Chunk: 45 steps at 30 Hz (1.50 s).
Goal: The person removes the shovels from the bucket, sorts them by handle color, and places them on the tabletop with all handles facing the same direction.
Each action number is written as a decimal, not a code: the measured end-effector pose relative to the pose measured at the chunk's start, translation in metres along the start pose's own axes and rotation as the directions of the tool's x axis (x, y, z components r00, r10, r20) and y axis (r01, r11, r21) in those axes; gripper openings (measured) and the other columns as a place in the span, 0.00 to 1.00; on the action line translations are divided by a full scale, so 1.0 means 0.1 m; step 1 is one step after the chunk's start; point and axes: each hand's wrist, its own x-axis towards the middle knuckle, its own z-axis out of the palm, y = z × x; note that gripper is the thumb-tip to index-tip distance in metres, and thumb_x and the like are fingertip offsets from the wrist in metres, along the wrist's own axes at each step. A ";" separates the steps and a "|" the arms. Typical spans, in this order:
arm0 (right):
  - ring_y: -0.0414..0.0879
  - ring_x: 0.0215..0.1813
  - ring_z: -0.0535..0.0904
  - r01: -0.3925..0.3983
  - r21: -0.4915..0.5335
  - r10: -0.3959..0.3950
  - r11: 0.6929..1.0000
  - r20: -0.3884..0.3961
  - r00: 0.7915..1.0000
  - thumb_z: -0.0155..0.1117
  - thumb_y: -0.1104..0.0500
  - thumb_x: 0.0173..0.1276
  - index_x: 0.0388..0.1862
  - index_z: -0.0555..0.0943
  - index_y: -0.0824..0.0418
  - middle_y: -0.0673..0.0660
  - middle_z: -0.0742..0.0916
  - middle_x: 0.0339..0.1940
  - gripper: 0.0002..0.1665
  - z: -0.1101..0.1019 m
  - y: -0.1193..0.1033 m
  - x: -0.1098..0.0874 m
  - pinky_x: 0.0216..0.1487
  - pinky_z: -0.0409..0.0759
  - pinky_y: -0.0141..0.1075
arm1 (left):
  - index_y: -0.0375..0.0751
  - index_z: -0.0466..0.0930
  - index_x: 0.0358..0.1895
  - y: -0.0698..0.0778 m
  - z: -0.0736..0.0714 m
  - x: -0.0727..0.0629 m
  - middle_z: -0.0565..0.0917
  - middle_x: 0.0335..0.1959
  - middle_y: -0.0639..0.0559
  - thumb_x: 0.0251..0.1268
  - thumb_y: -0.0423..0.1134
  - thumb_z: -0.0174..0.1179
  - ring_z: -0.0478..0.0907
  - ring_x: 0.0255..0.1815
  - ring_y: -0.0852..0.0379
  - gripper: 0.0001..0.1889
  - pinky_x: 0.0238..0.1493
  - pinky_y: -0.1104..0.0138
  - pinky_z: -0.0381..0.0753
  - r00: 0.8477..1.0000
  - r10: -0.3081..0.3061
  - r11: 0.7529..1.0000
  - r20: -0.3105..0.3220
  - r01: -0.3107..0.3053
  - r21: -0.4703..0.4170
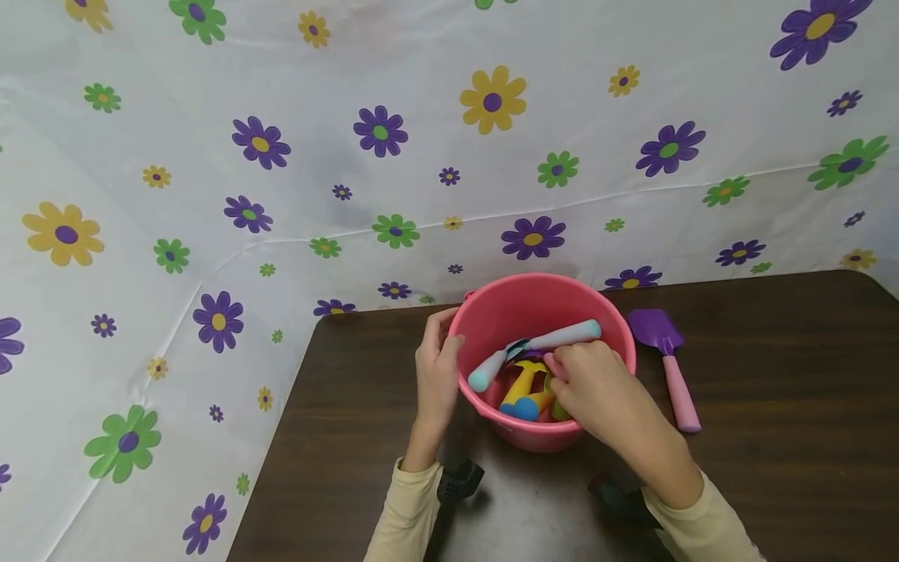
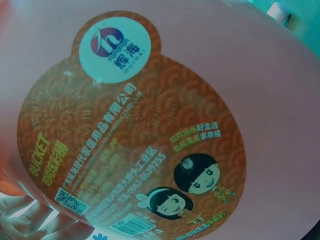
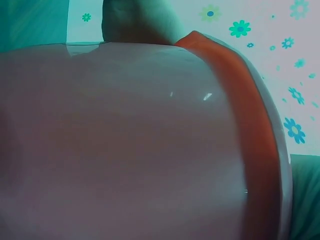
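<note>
A pink bucket (image 1: 537, 441) stands on the table, its label (image 2: 130, 135) filling much of the left wrist view. My left hand (image 1: 437, 367) grips the bucket's left rim, thumb over the edge. My right hand (image 1: 590, 382) reaches over the right rim and holds a pink handle (image 1: 553, 365); what it belongs to is mostly hidden. Inside the bucket lie tools with pale blue handles (image 1: 565, 336), a yellow piece (image 1: 521, 384) and a blue-ended piece (image 1: 525, 408). In the right wrist view the bucket's wall (image 3: 125, 140) hides the fingers.
A toy shovel (image 1: 660, 334) with a purple blade and pink handle lies on the dark wooden table (image 1: 787, 375), right of the bucket. A white flower-print sheet (image 1: 421, 78) hangs behind the table and along its left side.
</note>
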 end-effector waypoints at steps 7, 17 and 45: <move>0.42 0.15 0.68 -0.002 -0.009 0.001 1.000 -0.019 1.000 0.70 0.69 0.64 0.22 0.76 0.61 0.50 0.72 0.14 0.14 0.02 -0.01 -0.02 0.22 0.74 0.30 | 0.39 0.75 0.64 -0.01 -0.01 -0.03 0.83 0.60 0.46 0.69 0.34 0.56 0.83 0.56 0.46 0.21 0.55 0.53 0.86 1.000 -0.005 1.000 0.002 0.005 -0.011; 0.40 0.18 0.67 0.091 -0.050 -0.100 0.995 -0.228 0.968 0.71 0.70 0.61 0.33 0.82 0.66 0.50 0.74 0.19 0.05 0.02 -0.03 -0.08 0.21 0.71 0.30 | 0.39 0.75 0.64 -0.02 -0.02 -0.04 0.83 0.60 0.46 0.70 0.36 0.55 0.83 0.56 0.46 0.21 0.56 0.55 0.85 1.000 -0.005 1.000 0.002 0.005 -0.003; 0.47 0.27 0.81 0.148 -0.105 -0.180 0.983 -0.470 0.864 0.81 0.72 0.48 0.45 0.89 0.67 0.60 0.91 0.36 0.22 -0.49 0.02 -0.49 0.26 0.83 0.30 | 0.41 0.75 0.65 -0.01 -0.01 0.00 0.83 0.60 0.50 0.69 0.34 0.57 0.83 0.55 0.48 0.21 0.54 0.57 0.86 1.000 -0.012 1.000 0.006 0.012 -0.018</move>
